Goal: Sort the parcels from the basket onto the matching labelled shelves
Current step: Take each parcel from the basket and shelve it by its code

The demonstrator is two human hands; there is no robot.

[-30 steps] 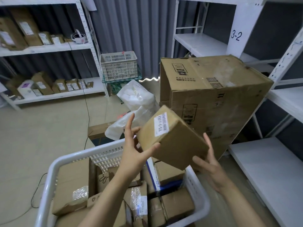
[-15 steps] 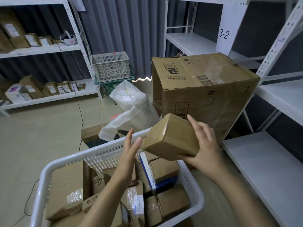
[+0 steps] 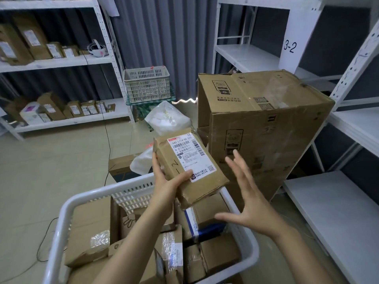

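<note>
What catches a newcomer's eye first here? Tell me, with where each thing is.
First, the small brown parcel, white shipping label up, gripped by the left hand above the white basket of parcels, with the right hand open beside it. Behind stands a large worn cardboard box, and a 3-2 sign marks the shelving at upper right.

In my left hand [image 3: 164, 181] the parcel [image 3: 190, 167] is brown cardboard; its label [image 3: 191, 154] is white with black print, barcode stripes and a red strip at the top, with a black handwritten "2" beside it. The basket [image 3: 86, 199] at the bottom of the frame is white, its far wall slotted in rows. One box [image 3: 193, 221] inside shows white and blue. The big carton [image 3: 266, 128] right of centre is brown with black marks. The shelves [image 3: 246, 54] are white, the curtain [image 3: 164, 37] grey and pleated, the floor [image 3: 51, 160] pale beige.
</note>
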